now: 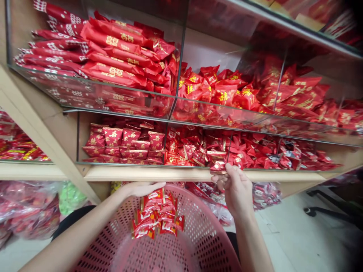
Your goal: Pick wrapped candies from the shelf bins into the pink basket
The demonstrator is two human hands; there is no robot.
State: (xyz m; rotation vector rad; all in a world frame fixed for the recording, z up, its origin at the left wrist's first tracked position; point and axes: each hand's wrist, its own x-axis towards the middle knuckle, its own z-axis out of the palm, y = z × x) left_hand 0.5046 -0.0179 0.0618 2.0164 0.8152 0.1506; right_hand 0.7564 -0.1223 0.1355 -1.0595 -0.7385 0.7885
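Note:
My right hand [238,190] is at the front edge of the lower shelf, its thumb and fingers pinched on a small red packet [218,166] with gold print. My left hand [146,189] lies at the far rim of a pink perforated plastic basket [211,223], fingers stretched out flat. Just below that hand, several red and gold candy packets [153,200] sit stacked inside the basket. Part of the left hand's underside is hidden, so whether it touches them I cannot tell.
The lower shelf holds maroon packets [130,141] and loose red packets [249,151] between clear dividers. Above are long red packets [113,49] and pillow-shaped ones [224,92] behind a glass lip. Bagged goods [31,211] lie at left; a chair caster [309,211] stands at right.

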